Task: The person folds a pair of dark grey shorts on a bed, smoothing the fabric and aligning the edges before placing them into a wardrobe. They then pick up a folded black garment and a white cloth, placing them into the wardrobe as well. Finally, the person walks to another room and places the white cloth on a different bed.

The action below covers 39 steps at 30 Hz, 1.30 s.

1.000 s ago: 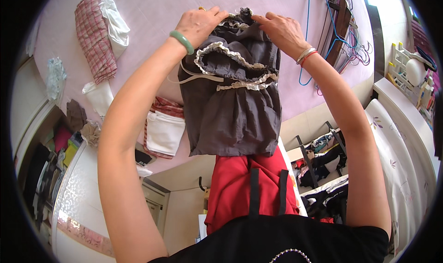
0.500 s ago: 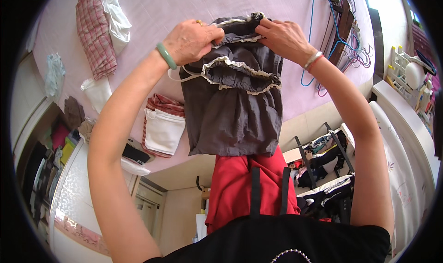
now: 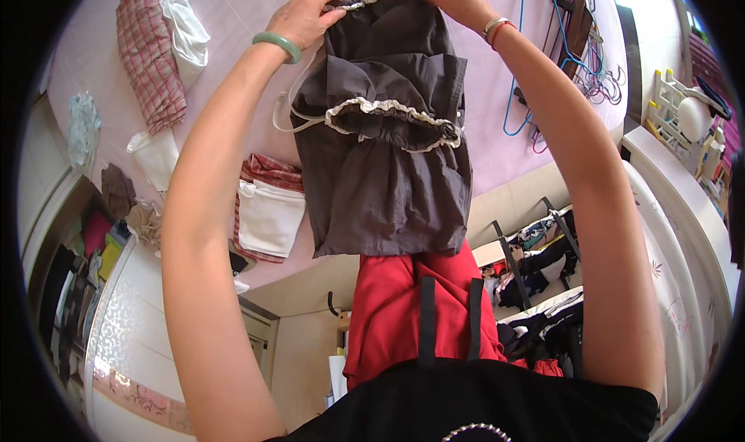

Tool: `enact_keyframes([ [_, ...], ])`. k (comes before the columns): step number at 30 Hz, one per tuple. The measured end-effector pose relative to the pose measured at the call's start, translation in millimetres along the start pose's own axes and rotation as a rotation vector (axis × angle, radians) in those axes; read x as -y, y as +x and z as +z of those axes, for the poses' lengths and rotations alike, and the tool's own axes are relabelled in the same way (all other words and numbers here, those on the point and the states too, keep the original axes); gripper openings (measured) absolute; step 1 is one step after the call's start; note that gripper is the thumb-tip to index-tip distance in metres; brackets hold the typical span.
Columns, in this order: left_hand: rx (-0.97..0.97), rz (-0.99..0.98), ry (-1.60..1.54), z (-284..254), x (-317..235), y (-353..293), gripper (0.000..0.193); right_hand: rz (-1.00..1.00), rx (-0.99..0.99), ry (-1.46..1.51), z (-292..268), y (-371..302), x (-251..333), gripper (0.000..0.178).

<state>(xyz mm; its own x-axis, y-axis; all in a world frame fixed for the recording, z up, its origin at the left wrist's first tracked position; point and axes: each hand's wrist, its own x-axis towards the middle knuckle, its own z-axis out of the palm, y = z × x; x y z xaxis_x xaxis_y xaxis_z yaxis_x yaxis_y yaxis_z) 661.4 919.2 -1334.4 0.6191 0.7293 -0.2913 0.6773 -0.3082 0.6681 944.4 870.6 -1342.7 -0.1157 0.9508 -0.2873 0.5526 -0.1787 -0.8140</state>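
A dark grey garment of thin cloth lies spread over the near edge of the bed. Its far gathered edge is pinched at the left end by my left hand, fingers closed on the cloth. At that edge's right end my right hand grips too, partly cut off by the top of the picture. Lower down, a second gathered opening with white ruffled trim faces me. A thin white strap loops out on the left side of the garment.
Folded red-checked and white cloths lie left of the garment; a checked cloth is farther back. Clothes hangers are heaped at the right on the pink bed sheet. Open drawers of clothes stand below the bed's edge.
Both hands have moved away from me, drawing the garment's far gathered edge upward and stretching out the cloth behind the nearer opening. The strap at the left now hangs in a wider loop.
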Motion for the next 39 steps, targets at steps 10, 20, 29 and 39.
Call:
enact_keyframes([
  [10, -0.023, 0.465, 0.149, -24.1, -61.0, -133.1, 0.069, -0.346, 0.25, -0.346, -41.6, -165.8, 44.9, 0.064],
  [20, -0.085, -0.332, -0.751, 2.9, -40.0, -94.3, 0.032, 0.1, -0.183, 0.237, -8.1, -135.8, 45.4, 0.023],
  [29, -0.298, -0.645, -1.171, -0.9, -4.5, -47.7, 0.064, 0.674, -0.239, 0.767, 4.7, -51.6, 14.5, 0.048],
  [39, -0.159, -0.62, -0.94, -2.9, -14.9, -34.3, 0.076, 0.191, -0.402, 0.597, 37.2, -45.0, 7.7, 0.028],
])
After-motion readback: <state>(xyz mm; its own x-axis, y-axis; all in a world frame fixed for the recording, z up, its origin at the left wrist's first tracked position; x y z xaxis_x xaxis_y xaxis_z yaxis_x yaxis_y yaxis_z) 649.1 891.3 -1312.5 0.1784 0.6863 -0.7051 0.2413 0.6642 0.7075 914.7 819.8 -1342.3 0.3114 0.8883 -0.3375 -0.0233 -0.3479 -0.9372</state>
